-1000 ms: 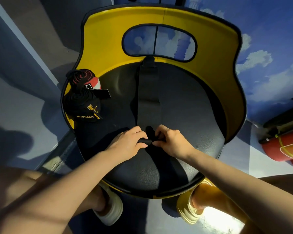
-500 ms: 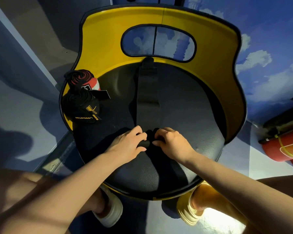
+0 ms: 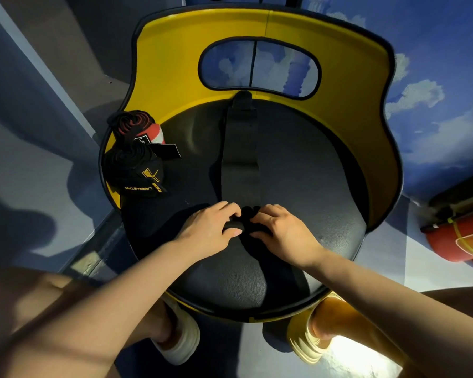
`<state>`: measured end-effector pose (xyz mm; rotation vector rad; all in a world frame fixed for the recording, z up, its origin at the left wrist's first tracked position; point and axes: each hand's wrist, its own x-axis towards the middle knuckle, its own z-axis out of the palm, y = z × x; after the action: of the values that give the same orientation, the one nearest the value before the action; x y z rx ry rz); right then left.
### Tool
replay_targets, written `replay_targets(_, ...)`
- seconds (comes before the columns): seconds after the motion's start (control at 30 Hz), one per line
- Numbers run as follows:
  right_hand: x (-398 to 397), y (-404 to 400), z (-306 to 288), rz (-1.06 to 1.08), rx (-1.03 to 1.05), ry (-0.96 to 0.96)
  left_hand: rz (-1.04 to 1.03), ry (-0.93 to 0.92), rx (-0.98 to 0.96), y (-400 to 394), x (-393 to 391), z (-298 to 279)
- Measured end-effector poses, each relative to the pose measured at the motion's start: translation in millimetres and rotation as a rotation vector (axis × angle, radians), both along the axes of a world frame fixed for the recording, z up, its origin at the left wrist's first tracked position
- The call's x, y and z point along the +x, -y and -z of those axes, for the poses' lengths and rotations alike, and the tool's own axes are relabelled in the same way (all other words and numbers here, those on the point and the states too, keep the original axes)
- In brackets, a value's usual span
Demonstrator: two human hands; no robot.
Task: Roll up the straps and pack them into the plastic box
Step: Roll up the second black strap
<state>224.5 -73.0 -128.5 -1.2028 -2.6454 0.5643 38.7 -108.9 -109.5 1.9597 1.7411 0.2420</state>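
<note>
Since the frame one second ago, both hands have shifted slightly up the seat along the strap, and the roll between them looks a bit thicker; the two finished rolls at left have not moved.

Left hand (image 3: 212,227): fingers curled over the left end of the roll (image 3: 243,223), thumb pressed against its near side. Right hand (image 3: 280,231): fingers curled over the right end, thumb tucked toward the roll. Both hands grip the same roll, close together at frame centre, knuckles nearly touching.

Strap (image 3: 239,154): black, flat, runs from the roll up the middle of the seat to a narrower end near the backrest. Unrolled part lies flat on the seat.

Seat (image 3: 311,186): round, black, textured. Backrest (image 3: 175,64) yellow with black trim, oval cut-out in the upper centre.

Left edge of seat: black roll (image 3: 135,173) with yellow lettering; just above it and touching, red roll (image 3: 139,129), black and red with a white band. A loose black tab sticks out between them toward the right.

Plastic box: not seen in the frame.

Lower frame: feet in pale sandals (image 3: 180,342) under the seat rim. Right edge: red cylinder (image 3: 464,241) with yellow band.
</note>
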Motion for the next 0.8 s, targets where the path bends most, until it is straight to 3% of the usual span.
replay_targets(0.17,-4,-5,-4,0.094,-0.22,-0.049,0.056,-0.121,0.087,1,-4,8)
replay_targets(0.3,-5,-9,-10,0.167,-0.323,-0.086,0.034,-0.079,0.11,-2,-5,11)
replay_targets(0.47,-5,-7,-3,0.217,-0.224,-0.135,-0.027,-0.034,0.081,-5,-3,5)
replay_targets(0.6,0,-2,-1,0.092,-0.063,-0.1,-0.127,0.093,0.002,-8,-3,5)
replay_targets(0.8,2,-6,3,0.017,-0.035,-0.07,-0.236,0.204,-0.048,-14,-2,11)
